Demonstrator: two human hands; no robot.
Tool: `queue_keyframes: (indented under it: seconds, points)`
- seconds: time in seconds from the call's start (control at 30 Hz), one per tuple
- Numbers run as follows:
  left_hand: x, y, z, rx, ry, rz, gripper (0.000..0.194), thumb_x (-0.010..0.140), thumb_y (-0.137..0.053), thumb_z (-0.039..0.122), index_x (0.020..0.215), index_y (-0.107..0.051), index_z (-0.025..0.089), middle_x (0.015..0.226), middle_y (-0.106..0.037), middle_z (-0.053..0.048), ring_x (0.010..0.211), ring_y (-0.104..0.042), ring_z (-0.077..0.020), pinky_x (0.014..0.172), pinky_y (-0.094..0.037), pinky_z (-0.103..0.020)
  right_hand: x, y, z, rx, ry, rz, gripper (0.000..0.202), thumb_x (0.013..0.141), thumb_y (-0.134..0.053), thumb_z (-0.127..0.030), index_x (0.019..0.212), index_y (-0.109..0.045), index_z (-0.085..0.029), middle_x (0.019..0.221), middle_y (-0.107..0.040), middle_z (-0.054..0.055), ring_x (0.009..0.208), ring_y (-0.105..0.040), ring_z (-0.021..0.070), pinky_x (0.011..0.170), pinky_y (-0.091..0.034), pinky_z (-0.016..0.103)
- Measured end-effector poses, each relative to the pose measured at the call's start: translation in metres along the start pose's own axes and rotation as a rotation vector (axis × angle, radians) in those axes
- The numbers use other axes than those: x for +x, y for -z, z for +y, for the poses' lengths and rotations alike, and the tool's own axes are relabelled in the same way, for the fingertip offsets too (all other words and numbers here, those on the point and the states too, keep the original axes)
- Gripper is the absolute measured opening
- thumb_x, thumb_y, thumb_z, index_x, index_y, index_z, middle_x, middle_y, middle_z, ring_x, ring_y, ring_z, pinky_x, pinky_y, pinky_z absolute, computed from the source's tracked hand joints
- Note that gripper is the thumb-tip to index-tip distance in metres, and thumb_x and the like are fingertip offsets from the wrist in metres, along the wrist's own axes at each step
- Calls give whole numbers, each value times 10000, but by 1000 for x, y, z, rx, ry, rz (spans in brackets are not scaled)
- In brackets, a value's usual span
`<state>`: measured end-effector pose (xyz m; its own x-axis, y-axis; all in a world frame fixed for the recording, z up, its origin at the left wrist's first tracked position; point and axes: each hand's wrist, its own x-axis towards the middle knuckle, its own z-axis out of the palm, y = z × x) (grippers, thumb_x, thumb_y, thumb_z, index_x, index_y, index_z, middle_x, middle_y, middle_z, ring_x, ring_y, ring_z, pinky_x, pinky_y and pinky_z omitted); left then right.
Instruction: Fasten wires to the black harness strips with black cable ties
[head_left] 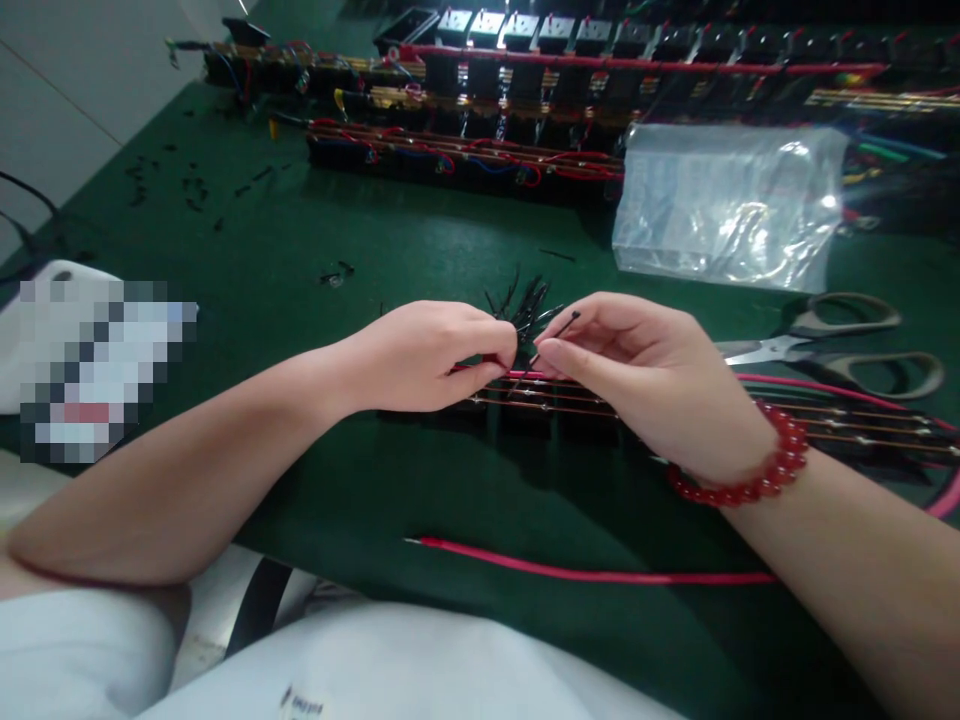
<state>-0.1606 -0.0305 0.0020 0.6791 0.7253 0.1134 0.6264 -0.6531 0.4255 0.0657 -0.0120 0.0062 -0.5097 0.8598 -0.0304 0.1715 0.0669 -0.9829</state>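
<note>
My right hand (pixel 645 375), with a red bead bracelet at its wrist, pinches a thin black cable tie (pixel 566 325) between thumb and fingers. Close by on its left, my left hand (pixel 442 355) has thumb and forefinger pressed together over a red wire (pixel 825 387); whatever they grip is too small to make out. Under both hands runs a long black strip with copper-coloured rods (pixel 795 425), and the red wire lies along it. A bunch of black cable ties (pixel 529 305) rests just behind my fingertips.
Scissors (pixel 847 345) lie right of my right hand. Behind them is a clear plastic bag (pixel 727 205). Rows of wired black socket strips (pixel 465 150) span the table's back. A loose red cable (pixel 600 575) lies in front, and black scraps (pixel 195 185) are scattered at left.
</note>
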Motion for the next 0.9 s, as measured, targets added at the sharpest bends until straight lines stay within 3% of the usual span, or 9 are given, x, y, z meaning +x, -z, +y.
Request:
queue_keyframes:
  seconds: [0.23,0.43,0.6,0.9]
  points:
    - [-3,3,4,57,-44,-25,105,953,-542,280,963,-608,199,917,-693,-31,844,-652,-179,726,-432,-288,-2,0,1,-167,72,7,148,831,-770,-371,828,-731,-229,787,-734,18,719,-678,182,653,-591,311]
    - [-3,4,4,132,-57,-52,311,842,-723,473,965,-598,216,926,-686,-25,852,-660,-196,696,-406,-289,-2,2,2,-286,121,-10,87,849,-747,-338,836,-750,-252,823,-749,16,754,-681,198,706,-583,349]
    - [-2,1,6,184,56,-44,336,817,-729,473,997,-599,220,887,-685,1,792,-659,-187,659,-383,-285,-3,3,2,-330,165,-27,50,845,-750,-320,836,-753,-271,905,-767,16,806,-690,209,765,-573,369]
    - [-1,1,18,219,168,-29,291,848,-702,445,996,-621,207,846,-689,-15,812,-659,-213,683,-421,-293,0,2,0,-401,147,-21,80,865,-720,-322,822,-745,-260,809,-757,0,722,-675,195,682,-542,338]
